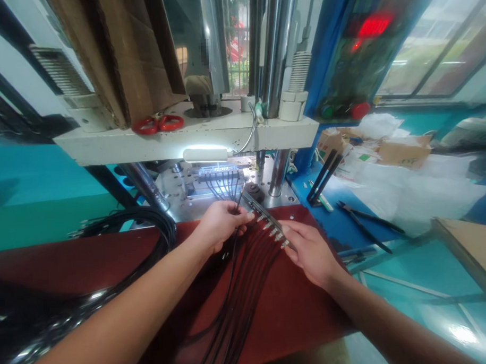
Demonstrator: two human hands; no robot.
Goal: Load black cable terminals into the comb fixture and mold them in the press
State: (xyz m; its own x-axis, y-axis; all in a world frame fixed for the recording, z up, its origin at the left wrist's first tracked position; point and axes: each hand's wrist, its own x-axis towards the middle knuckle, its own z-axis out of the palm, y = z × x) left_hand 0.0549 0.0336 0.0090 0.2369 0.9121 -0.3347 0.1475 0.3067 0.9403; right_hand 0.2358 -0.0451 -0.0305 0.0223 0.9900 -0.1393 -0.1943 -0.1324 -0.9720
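Observation:
My right hand point(311, 249) grips one end of a dark metal bar point(263, 210), held at a slant over the red-brown work surface point(295, 302). Several small metal connectors point(273, 232) stick out along the bar's near side, and black cables point(246, 288) trail from them toward me. Close to the bar's far end, my left hand point(224, 225) is closed in a pinch around a thin black cable point(232, 267). The tip between those fingers is mostly hidden. Behind my hands, more dark cables point(219, 188) run into the lit plate point(216, 175) of the press.
The press's white crossbeam point(146, 148) spans above, carrying red-handled scissors point(158, 124) and a lamp point(206, 154). At left lies a coiled bundle of black cables point(165, 227). Black-handled pliers point(366, 223) rest on the blue surface at right, near white bags point(410, 181).

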